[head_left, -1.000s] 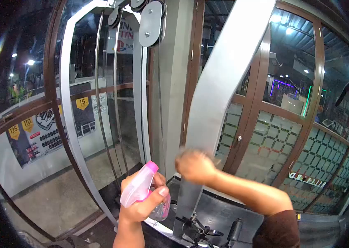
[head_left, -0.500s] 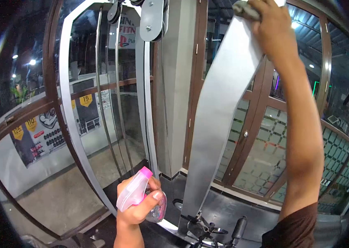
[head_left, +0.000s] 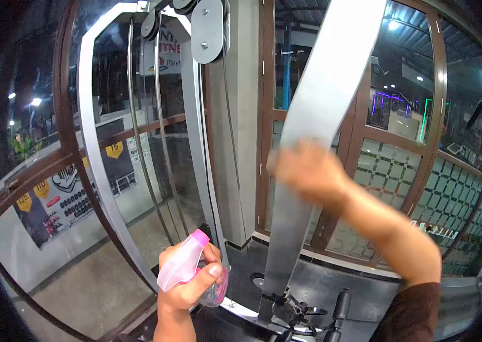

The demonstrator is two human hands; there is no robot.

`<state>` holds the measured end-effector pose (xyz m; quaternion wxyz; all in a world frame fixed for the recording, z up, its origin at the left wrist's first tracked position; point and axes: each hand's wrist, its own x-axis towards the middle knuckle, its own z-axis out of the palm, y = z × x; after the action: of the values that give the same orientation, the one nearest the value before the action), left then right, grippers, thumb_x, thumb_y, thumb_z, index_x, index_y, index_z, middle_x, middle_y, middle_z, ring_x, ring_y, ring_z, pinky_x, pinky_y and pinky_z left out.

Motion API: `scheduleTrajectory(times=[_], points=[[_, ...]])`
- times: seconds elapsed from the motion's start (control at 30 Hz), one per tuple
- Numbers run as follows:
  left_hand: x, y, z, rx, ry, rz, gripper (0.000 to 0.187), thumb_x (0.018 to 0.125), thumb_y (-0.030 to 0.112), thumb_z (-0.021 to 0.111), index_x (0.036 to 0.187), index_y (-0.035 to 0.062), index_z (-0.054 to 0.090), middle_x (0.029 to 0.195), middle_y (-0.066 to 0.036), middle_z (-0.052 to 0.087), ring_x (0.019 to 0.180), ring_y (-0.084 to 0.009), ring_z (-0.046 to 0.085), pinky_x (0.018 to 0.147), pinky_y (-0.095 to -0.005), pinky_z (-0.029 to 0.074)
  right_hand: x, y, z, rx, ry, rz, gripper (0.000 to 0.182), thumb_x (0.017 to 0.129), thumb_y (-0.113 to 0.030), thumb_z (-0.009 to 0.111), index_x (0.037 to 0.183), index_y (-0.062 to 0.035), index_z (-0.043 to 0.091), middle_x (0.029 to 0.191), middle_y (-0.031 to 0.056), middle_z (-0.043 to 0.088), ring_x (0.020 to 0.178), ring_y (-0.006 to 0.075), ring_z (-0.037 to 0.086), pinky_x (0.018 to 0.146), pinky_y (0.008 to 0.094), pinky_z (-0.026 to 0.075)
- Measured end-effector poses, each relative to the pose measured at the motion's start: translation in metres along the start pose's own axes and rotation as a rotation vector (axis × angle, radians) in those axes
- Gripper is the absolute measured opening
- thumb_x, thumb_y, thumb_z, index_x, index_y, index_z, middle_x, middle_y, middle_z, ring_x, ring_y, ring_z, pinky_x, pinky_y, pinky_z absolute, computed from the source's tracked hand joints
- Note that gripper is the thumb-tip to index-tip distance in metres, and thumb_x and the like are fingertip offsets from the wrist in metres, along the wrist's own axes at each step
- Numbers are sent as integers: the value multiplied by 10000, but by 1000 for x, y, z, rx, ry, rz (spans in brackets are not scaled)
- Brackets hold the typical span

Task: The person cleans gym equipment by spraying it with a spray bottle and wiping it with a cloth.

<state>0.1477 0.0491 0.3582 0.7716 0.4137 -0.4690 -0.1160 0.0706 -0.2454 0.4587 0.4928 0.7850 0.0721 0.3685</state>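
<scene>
My left hand [head_left: 189,292] is wrapped round a spray bottle [head_left: 183,261] with a pink-and-clear trigger head, held low in the middle of the view. The bottle's body shows below my fingers. Smeared by motion, my right hand [head_left: 312,174] presses against the front of a broad silver metal post [head_left: 332,74] on a gym machine. A bit of grey cloth [head_left: 273,161] shows at its fingertips; most of the cloth is hidden by the hand.
On the left stands the machine's silver frame [head_left: 87,97] with guide rods, cables and a pulley plate [head_left: 207,33]. Black padded machine parts [head_left: 341,306] lie low by the post's foot. Brown-framed glass doors [head_left: 361,188] and a pillar [head_left: 242,131] are behind.
My right hand has slid down the post from near its top to about mid-height, with the cloth. My left hand and the spray bottle have stayed nearly in place. The view has shifted slightly.
</scene>
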Motion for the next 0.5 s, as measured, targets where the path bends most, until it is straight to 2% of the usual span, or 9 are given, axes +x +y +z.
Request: scheduleTrajectory(times=[0.03,0.1,0.17,0.2,0.3,0.37,0.43,0.47,0.5], points=[[0,0,1,9,-2,-7,179,787,34,746,854,-40,598,755,-122,619,684,-173,618,633,-285,491,20,39,-15,-296,-22,132,150,774,-159,631,918,-121,649,870,51,586,816,270,609,630,377,542],[1,-3,0,26,-14,-3,178,784,38,747,850,-41,601,755,-124,622,689,-174,617,633,-288,491,49,126,-48,-187,130,343,298,803,-91,661,1097,-143,664,1060,76,626,905,311,617,758,422,567],[3,-9,-2,39,-40,15,180,781,43,749,849,-44,606,759,-126,627,695,-177,616,634,-291,491,54,187,-59,-252,429,427,341,850,-179,684,1189,-153,660,1175,92,626,953,344,601,834,445,551],[4,-11,-2,61,-41,19,189,779,52,753,855,-45,610,767,-129,634,693,-181,617,634,-296,491,54,186,-59,-278,441,446,387,846,-208,700,1224,-149,644,1192,100,623,959,350,596,841,452,543],[4,-10,-3,30,-47,6,194,774,61,759,847,-40,610,774,-131,638,697,-181,621,637,-295,493,56,147,-53,-295,455,506,570,799,-318,768,1307,-132,588,1195,120,620,972,364,581,840,473,512],[4,-4,-1,5,-44,-5,200,769,70,760,840,-40,609,769,-132,638,682,-182,620,629,-297,494,50,93,-36,-111,230,545,461,819,-185,686,1261,-109,581,1124,118,615,903,343,591,767,451,518],[3,-2,-1,4,-40,13,205,763,78,759,834,-43,608,761,-134,637,667,-184,622,621,-300,497,30,21,-17,-108,45,357,391,803,-83,594,1194,-73,589,1026,111,600,837,285,577,682,401,518],[2,-1,-3,17,-43,29,208,760,81,757,832,-45,608,756,-137,635,659,-186,625,616,-301,498,11,-15,2,-70,12,199,300,818,-157,591,1106,-80,622,936,65,577,832,231,576,641,382,505],[2,1,-4,30,-50,51,212,757,85,756,830,-47,607,751,-140,633,651,-187,627,612,-303,499,-13,-57,10,-7,-92,77,272,822,-215,605,1069,-104,636,987,74,595,872,247,591,664,395,511]])
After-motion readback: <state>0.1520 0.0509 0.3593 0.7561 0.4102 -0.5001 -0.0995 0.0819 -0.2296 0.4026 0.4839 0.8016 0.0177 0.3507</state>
